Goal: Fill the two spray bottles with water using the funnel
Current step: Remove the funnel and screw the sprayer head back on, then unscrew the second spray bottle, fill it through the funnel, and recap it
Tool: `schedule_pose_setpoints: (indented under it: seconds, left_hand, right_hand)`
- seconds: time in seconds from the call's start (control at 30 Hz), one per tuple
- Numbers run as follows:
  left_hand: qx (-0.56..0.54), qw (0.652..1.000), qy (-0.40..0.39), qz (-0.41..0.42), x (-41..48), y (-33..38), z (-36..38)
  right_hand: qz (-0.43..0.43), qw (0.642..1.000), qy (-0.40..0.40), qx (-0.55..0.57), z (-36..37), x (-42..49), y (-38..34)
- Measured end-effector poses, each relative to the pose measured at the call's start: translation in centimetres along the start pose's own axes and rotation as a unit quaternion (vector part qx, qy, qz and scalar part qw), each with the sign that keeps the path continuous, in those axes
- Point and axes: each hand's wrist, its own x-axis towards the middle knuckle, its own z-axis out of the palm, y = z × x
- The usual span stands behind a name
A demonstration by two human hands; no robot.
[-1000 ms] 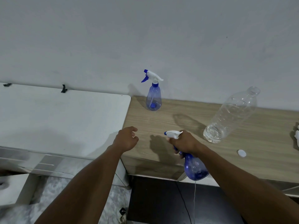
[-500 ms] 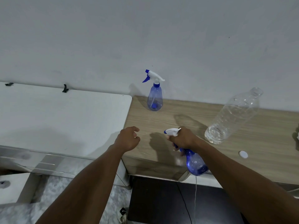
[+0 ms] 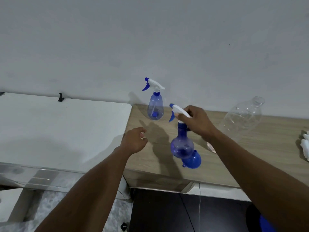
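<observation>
1. Spray bottle [image 3: 182,145]: round, blue and see-through, with a white trigger head. I see it upright above the front half of the wooden table [image 3: 150,161]. I cannot tell whether its base touches the table.

2. Right hand [image 3: 197,122]: the fingers and thumb are curled round the trigger head and neck of the spray bottle, gripping it from the 3 o'clock side. The nozzle points toward 10 o'clock.

3. Funnel [image 3: 192,159]: blue, lying on the table at 5 o'clock from the spray bottle's base. The base overlaps it in my view, so I cannot confirm contact.

4. Left hand [image 3: 134,139]: it is at 9 o'clock from the spray bottle, apart from it, above the table's left edge. The fingers are loosely curled and hold nothing.

5. Second spray bottle [image 3: 155,107]: cone-shaped, pale blue, trigger head fitted. It stands upright on the table near the wall, at 11 o'clock from the held one.

6. Clear bottle [image 3: 242,117]: large, uncapped, at 2 o'clock. The right forearm hides its base.

7. White table [image 3: 63,131]: it adjoins the wooden table at 9 o'clock, with a black clip [image 3: 60,97] at its back edge.

8. White object [image 3: 305,144]: at the right edge of the frame, at 3 o'clock. I cannot identify it.
</observation>
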Motion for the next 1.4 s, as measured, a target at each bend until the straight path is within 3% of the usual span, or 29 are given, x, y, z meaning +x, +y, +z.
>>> schedule_pose_setpoints:
  seconds: [0.23,0.47,0.73,0.87,1.03,1.23,1.4]
  left_hand:
    - [-0.02,0.999,0.007,0.033,2.6,4.0,0.5]
    - [-0.034,0.998,0.011,0.046,5.3,6.4,1.5]
    - [-0.012,0.999,0.013,0.044,8.4,6.7,1.5]
    - [-0.011,0.997,0.062,0.041,10.6,6.7,1.2]
    - [-0.044,0.99,0.129,-0.038,12.1,7.5,0.7]
    - [-0.153,0.984,0.094,-0.013,13.1,9.0,0.5]
    - [-0.188,0.978,0.083,-0.019,13.1,8.3,1.8]
  right_hand:
    - [-0.044,0.991,0.052,-0.117,-4.2,5.2,-1.2]
    - [-0.017,0.958,0.069,-0.28,-5.3,11.8,0.5]
    - [0.013,0.949,0.068,-0.309,-5.0,15.2,2.7]
    - [0.024,0.94,0.068,-0.333,-4.7,16.0,3.5]
    - [0.058,0.935,0.054,-0.345,-3.6,16.1,2.9]
    - [-0.121,0.924,0.201,-0.302,-1.9,14.2,0.6]
    - [-0.186,0.962,0.08,-0.183,1.1,12.3,-2.1]
